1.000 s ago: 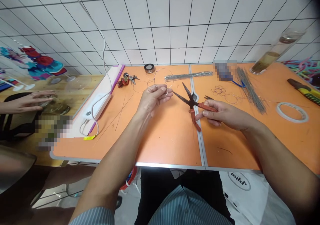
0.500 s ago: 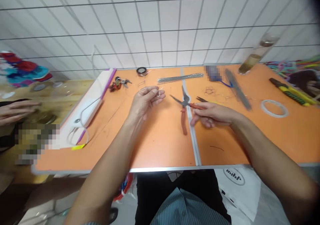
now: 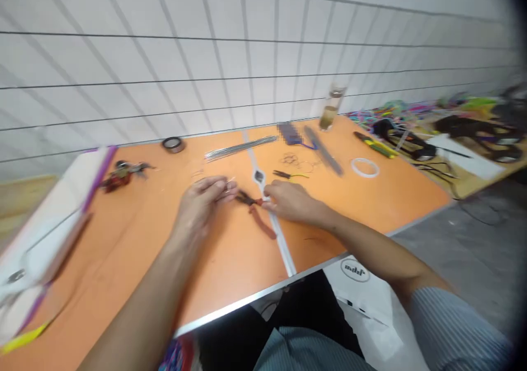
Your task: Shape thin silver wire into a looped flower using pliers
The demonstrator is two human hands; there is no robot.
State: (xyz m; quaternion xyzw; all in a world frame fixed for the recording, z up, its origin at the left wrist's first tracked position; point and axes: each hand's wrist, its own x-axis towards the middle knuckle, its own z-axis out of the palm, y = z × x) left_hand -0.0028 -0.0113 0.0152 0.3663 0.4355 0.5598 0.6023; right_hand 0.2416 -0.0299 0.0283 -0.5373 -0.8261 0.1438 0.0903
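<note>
The left hand pinches a thin bent wire in its fingertips — just beside the red-handled pliers on the orange table, their handles touched by the right hand, its grip too blurred to tell.

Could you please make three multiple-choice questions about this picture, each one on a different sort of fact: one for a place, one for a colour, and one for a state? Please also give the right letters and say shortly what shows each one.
1. What lies between the left hand and the right hand?
A) a glass jar
B) red-handled needle-nose pliers
C) a ring of tape

2. What colour is the table top?
A) orange
B) blue
C) green

3. What is the left hand doing?
A) resting flat and open
B) gripping the glass jar
C) pinching a thin wire

Answers: B, the pliers lie on the table between the hands. A, its bare surface shows orange. C, the fingertips are closed on the wire.
</note>
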